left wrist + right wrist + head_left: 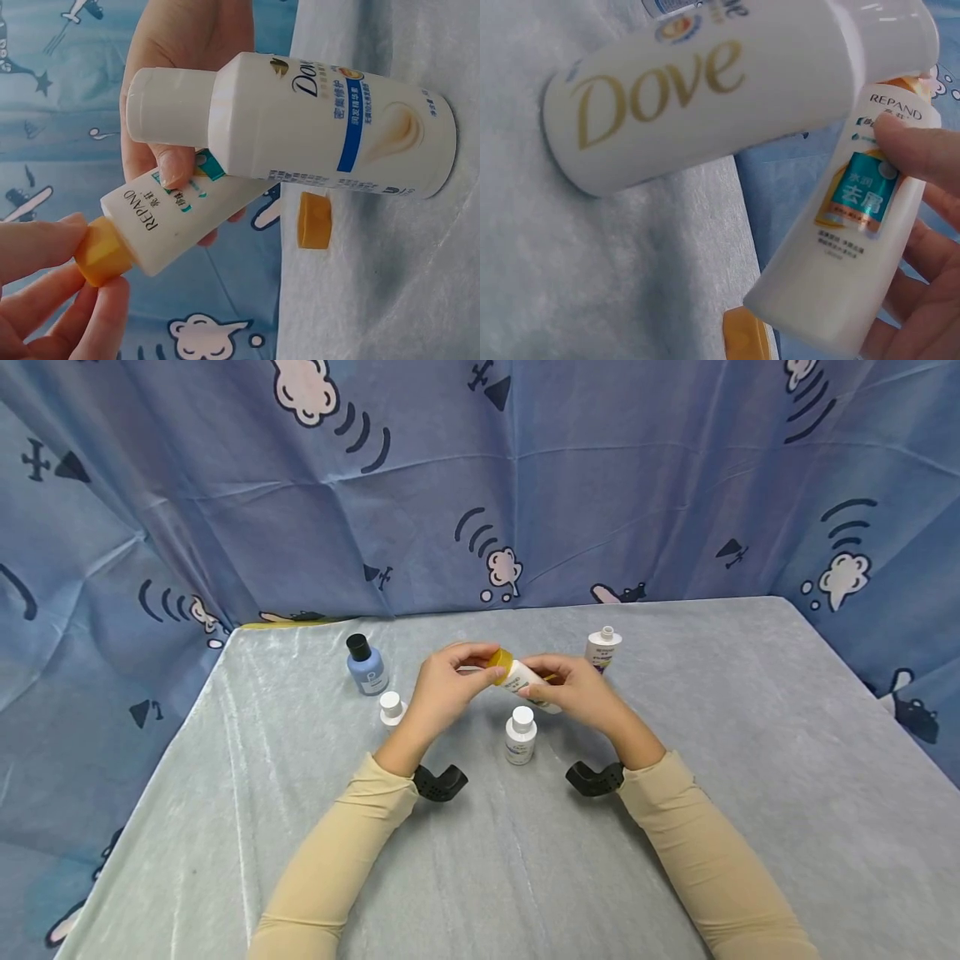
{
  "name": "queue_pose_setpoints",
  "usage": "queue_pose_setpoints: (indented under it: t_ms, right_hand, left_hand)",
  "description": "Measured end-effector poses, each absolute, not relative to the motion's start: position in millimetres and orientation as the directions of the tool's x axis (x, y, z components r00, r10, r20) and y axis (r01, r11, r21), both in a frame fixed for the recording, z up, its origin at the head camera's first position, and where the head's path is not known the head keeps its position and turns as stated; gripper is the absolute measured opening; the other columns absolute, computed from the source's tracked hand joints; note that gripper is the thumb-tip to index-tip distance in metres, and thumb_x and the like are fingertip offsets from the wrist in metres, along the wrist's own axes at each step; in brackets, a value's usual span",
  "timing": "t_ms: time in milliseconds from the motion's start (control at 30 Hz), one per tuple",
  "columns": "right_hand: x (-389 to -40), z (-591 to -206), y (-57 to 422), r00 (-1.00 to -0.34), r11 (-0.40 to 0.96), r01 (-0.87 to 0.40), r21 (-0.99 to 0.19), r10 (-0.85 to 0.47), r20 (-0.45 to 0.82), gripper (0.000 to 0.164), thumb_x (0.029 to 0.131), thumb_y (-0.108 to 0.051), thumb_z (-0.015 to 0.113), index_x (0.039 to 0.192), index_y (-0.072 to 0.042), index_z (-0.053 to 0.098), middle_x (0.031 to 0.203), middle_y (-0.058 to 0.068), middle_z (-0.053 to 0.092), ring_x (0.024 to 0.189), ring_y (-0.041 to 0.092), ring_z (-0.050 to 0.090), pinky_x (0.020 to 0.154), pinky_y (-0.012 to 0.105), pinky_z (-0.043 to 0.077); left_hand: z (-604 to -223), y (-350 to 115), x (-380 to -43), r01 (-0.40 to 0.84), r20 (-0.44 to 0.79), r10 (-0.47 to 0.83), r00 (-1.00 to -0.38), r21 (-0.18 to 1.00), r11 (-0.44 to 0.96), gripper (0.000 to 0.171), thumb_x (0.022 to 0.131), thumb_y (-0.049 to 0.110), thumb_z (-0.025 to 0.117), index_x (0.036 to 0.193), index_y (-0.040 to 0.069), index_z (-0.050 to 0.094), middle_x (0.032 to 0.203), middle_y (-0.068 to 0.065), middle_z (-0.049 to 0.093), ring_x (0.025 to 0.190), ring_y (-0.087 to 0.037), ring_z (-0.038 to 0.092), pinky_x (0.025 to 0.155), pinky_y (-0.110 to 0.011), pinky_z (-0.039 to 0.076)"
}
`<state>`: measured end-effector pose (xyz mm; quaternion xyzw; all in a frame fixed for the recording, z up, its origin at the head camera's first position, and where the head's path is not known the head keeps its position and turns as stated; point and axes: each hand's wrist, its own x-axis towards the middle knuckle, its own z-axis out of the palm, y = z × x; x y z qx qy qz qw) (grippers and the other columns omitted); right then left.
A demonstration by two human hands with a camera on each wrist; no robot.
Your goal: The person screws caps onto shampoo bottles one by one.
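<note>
Between both hands is a white REPAND bottle (534, 687), tilted with its yellow cap (103, 251) toward the left. My left hand (444, 683) pinches that cap between thumb and fingers. The right hand (572, 689) grips the bottle's body, thumb over the front near the shoulder, as the right wrist view shows. A white Dove bottle (521, 737) with a white cap stands upright on the table below the hands. On the table behind the right hand lies a second yellow cap (314, 220), mostly hidden by that hand in the head view.
A blue bottle with a black cap (367, 667) stands at the back left. Near the left wrist is a small white-capped bottle (392, 707), partly covered. An uncapped white bottle (602, 648) stands behind the right hand. A patterned blue curtain (420, 502) hangs behind the grey-covered table (750, 735).
</note>
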<state>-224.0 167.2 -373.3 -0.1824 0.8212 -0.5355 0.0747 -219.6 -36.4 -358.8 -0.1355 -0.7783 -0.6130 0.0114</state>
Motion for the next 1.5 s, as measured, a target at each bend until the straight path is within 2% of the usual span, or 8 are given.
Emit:
queue_pose_setpoints:
  t_ms: [300,467,567,700,833,1067,1300,1500]
  right_hand:
    - [-225,-372,171,-0.914,0.369,-0.245,-0.896,-0.396,0.087,0.037,0.082,-0.017,0.071,0.117,-0.005,0.063,0.105,0.015,0.065,0.082,0.02,0.06,0.069,0.031,0.054]
    - [-226,-372,173,-0.913,0.359,-0.231,-0.905,-0.402,0.073,0.038,0.083,-0.016,0.07,0.119,-0.005,0.062,0.106,0.016,0.064,0.081,0.02,0.06,0.069,0.032,0.054]
    - [-226,-373,172,-0.913,0.35,-0.221,-0.91,-0.402,0.067,0.039,0.083,-0.017,0.07,0.119,-0.005,0.062,0.105,0.016,0.064,0.081,0.019,0.06,0.069,0.031,0.054]
    - [-225,-373,170,-0.924,0.35,-0.2,-0.915,-0.379,0.057,0.04,0.081,-0.019,0.072,0.118,-0.007,0.063,0.105,0.015,0.065,0.082,0.019,0.061,0.07,0.03,0.054]
    - [-224,-372,168,-0.932,0.364,-0.202,-0.909,-0.357,0.064,0.038,0.081,-0.018,0.073,0.117,-0.008,0.064,0.106,0.014,0.065,0.082,0.019,0.061,0.07,0.031,0.054]
    - [-224,-376,166,-0.924,0.383,-0.24,-0.892,-0.371,0.089,0.037,0.08,-0.016,0.073,0.115,-0.006,0.065,0.107,0.014,0.065,0.079,0.019,0.06,0.068,0.027,0.053]
    - [-223,-375,165,-0.927,0.386,-0.248,-0.888,-0.362,0.101,0.036,0.08,-0.016,0.074,0.114,-0.008,0.066,0.105,0.013,0.066,0.077,0.019,0.061,0.066,0.029,0.054]
    - [-224,-373,167,-0.943,0.375,-0.218,-0.901,-0.317,0.096,0.038,0.079,-0.018,0.074,0.115,-0.008,0.065,0.101,0.015,0.067,0.075,0.018,0.061,0.066,0.034,0.055]
  left_hand:
    - [-359,-37,-221,0.328,0.264,0.299,-0.917,0.926,0.189,0.027,0.08,-0.001,0.068,0.107,0.002,0.068,0.109,-0.01,0.064,0.104,-0.019,0.06,0.09,-0.02,0.049]
    - [-360,-38,-222,0.393,0.309,0.317,-0.897,0.885,0.249,0.026,0.081,0.002,0.069,0.107,0.008,0.07,0.108,-0.005,0.065,0.104,-0.015,0.059,0.095,-0.022,0.047]
    - [-358,-39,-221,0.404,0.319,0.293,-0.901,0.863,0.305,0.031,0.081,0.009,0.071,0.111,0.013,0.068,0.114,-0.001,0.063,0.108,-0.012,0.056,0.097,-0.023,0.045]
    - [-355,-40,-219,0.335,0.29,0.179,-0.94,0.881,0.334,0.042,0.077,0.025,0.077,0.116,0.015,0.066,0.117,0.002,0.061,0.106,-0.011,0.057,0.093,-0.024,0.047]
    - [-354,-39,-217,0.2,0.197,0.044,-0.979,0.924,0.326,0.044,0.072,0.04,0.078,0.107,0.015,0.07,0.103,0.0,0.068,0.091,-0.011,0.064,0.079,-0.026,0.053]
    - [-356,-33,-213,0.148,0.166,-0.012,-0.986,0.905,0.398,0.038,0.076,0.052,0.069,0.091,0.017,0.074,0.086,0.004,0.071,0.08,-0.009,0.063,0.069,-0.028,0.052]
    - [-358,-29,-211,0.163,0.172,0.013,-0.985,0.907,0.389,0.028,0.078,0.04,0.073,0.091,0.015,0.075,0.085,0.002,0.071,0.078,-0.009,0.064,0.063,-0.024,0.051]
    - [-362,-28,-214,0.264,0.262,0.039,-0.964,0.94,0.217,0.027,0.078,0.022,0.075,0.102,0.009,0.072,0.101,-0.004,0.068,0.093,-0.014,0.066,0.075,-0.021,0.055]
